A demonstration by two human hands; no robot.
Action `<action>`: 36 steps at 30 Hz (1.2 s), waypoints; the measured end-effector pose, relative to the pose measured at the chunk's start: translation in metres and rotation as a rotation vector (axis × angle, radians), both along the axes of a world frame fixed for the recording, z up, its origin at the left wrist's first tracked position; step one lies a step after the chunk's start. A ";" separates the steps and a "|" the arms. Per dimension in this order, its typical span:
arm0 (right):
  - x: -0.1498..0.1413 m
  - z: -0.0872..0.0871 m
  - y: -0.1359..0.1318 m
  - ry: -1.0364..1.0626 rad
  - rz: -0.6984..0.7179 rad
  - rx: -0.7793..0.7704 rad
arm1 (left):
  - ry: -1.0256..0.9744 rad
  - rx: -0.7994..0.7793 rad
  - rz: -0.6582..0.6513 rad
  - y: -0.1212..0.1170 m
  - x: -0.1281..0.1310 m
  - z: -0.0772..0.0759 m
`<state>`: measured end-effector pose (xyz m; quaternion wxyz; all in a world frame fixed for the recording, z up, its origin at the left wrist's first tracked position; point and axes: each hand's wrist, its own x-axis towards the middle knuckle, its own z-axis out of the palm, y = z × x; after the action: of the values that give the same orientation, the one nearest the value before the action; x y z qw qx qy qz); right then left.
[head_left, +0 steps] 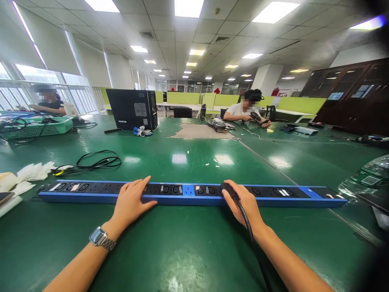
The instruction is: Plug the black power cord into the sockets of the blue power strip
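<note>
A long blue and black power strip (188,190) with rows of sockets lies across the green table in front of me. My left hand (131,199), a watch (99,236) on its wrist, rests on the strip left of the middle, thumb and fingers apart. Right of the middle, my right hand (242,201) is closed around a black power plug (228,188) at the strip's sockets. Its black cable (246,221) runs down past my wrist. Whether the plug is seated in a socket is hidden by my fingers.
A coiled black cable (100,161) and crumpled tissues (35,172) lie at the left. Behind stand a black computer case (130,108) and a green basket (45,129). A plastic bottle (369,174) lies at the right. Two people sit farther off, one holding a dark tool.
</note>
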<state>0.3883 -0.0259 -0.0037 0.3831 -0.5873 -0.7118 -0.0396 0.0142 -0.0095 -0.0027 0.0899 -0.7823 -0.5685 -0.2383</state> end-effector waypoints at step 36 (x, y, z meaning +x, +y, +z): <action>0.015 -0.045 0.000 -0.302 -0.263 0.015 | 0.126 0.040 -0.493 0.014 0.233 0.016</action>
<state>0.4035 -0.0262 -0.0484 0.2680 -0.6597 -0.6780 -0.1823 0.2469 0.0048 0.0136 0.0800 -0.9086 -0.3491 -0.2149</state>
